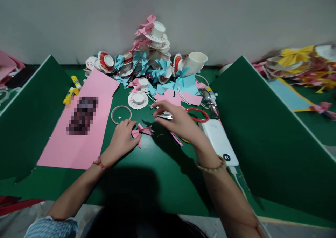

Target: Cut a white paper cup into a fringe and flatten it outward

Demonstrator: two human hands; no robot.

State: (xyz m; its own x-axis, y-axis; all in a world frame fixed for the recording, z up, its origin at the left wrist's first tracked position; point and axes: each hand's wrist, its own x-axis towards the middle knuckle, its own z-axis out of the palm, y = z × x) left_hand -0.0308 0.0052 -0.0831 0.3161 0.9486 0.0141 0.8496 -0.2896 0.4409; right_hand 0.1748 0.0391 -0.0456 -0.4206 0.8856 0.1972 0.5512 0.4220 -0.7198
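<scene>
Low over the green table, my left hand (122,136) pinches the side of a small pink paper bow (139,130) between thumb and fingers. My right hand (178,120) is raised to the right of the bow, fingers curved and apart, with nothing visible in it. Beneath that hand lies a silver metal tool (165,116), partly hidden, so its kind is unclear. A pale tape ring (121,115) rests just beyond my left fingers. Behind the bow sits a little white hat (138,98) made from a paper plate and a cup.
Finished paper hats (157,38) with bows are piled against the wall. Pink sheets (70,150) and glue sticks (75,81) lie left. On the right are a red ring (197,114), a white power bank (221,142) and blue paper scraps (187,85). Green partitions (275,136) flank both sides.
</scene>
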